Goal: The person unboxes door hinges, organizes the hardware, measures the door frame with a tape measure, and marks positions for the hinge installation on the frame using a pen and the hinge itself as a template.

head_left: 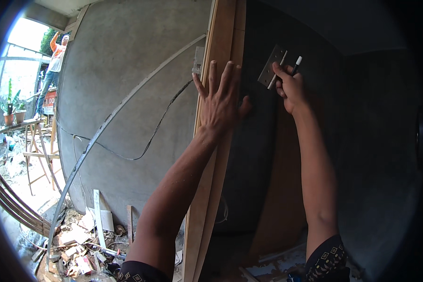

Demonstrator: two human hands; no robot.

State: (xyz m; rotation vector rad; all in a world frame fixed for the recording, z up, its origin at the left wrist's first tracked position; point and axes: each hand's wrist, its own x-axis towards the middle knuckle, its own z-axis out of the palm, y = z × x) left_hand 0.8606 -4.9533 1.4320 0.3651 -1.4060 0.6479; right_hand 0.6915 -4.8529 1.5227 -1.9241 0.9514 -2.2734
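Observation:
Upright in the middle stands a wooden door frame (224,35). My left hand (216,103) lies flat against it with the fingers stretched upward and the thumb out to the right side. To the right of the frame, my right hand (291,87) is closed on a metal butt hinge (270,65), its thumb pressing near the pin barrel. The hinge leaf is tilted, with screw holes showing, and is apart from the wood. A dark marker with a white end (298,63) also sticks up out of my right hand.
A grey plastered wall (141,56) bears a wall box (198,60), a dangling dark cable (152,134) and a long curved strip (103,124). Rubble and scraps (80,244) cover the floor below. Far left, a person (55,61) stands on a wooden trestle (35,152).

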